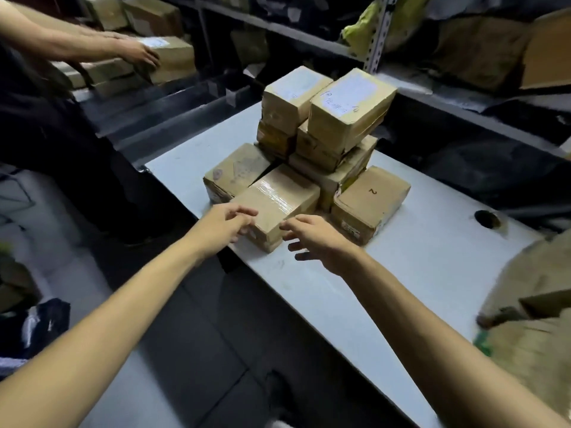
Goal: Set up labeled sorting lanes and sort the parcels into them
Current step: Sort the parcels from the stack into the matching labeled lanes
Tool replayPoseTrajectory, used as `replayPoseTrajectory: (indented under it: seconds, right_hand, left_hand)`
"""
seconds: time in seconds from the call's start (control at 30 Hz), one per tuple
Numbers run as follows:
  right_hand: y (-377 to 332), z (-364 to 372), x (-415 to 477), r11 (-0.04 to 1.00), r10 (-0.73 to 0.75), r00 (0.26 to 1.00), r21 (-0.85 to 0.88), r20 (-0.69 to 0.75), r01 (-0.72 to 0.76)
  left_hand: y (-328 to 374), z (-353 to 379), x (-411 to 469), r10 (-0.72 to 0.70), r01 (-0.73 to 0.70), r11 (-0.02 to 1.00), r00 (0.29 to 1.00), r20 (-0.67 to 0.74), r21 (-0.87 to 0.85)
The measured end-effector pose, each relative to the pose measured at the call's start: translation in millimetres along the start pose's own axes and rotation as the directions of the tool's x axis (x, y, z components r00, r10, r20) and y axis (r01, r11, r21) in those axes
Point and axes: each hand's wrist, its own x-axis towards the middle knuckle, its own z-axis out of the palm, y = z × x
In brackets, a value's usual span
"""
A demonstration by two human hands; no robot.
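A pile of several brown cardboard parcels stands on a pale grey table (417,267). Nearest me lies a tape-wrapped parcel (278,200) at the table's left edge. My left hand (224,225) sits at its near left corner, fingers apart and touching or almost touching the box. My right hand (315,240) hovers by its near right corner, fingers spread, holding nothing. To the right sits a parcel marked "2" (369,205). Two parcels with white labels, one (352,103) and another (293,94), top the pile.
Another person's hand (139,54) rests on a parcel (171,57) on the far-left shelf. Metal shelving (378,35) full of boxes and bags runs along the back. A round hole (487,219) is in the table. Blurred cardboard (531,319) crowds the right edge.
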Motion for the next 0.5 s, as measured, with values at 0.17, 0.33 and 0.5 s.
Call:
replayPoseTrajectory:
  seconds: [0.17,0.33,0.5]
  right_hand:
    - [4,0,77,0.991,0.125,0.986,0.07,-0.108,-0.118]
    - [19,0,138,0.962,0.268,0.919,0.132,-0.29,-0.239]
    - [32,20,174,0.907,0.351,0.861,0.362,-0.369,-0.215]
  left_hand:
    - [-25,-6,89,0.005,-0.018,0.976,0.998,0.064,0.218]
    - [-33,-5,172,0.001,-0.056,0.841,0.995,0.101,0.539]
    - [-28,12,220,0.012,-0.163,0.608,0.981,0.196,0.777]
